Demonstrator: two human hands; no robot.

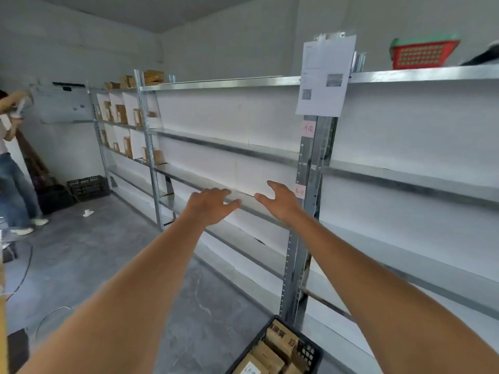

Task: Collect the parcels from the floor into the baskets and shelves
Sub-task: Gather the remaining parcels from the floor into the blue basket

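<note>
Parcels [280,344] fill black basket [310,352]; left hand [209,205], right hand [280,201] spread, empty.

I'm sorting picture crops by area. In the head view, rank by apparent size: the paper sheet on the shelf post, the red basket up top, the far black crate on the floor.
1. paper sheet
2. red basket
3. black crate

The crate stands farther away, so true sizes may differ.
</note>
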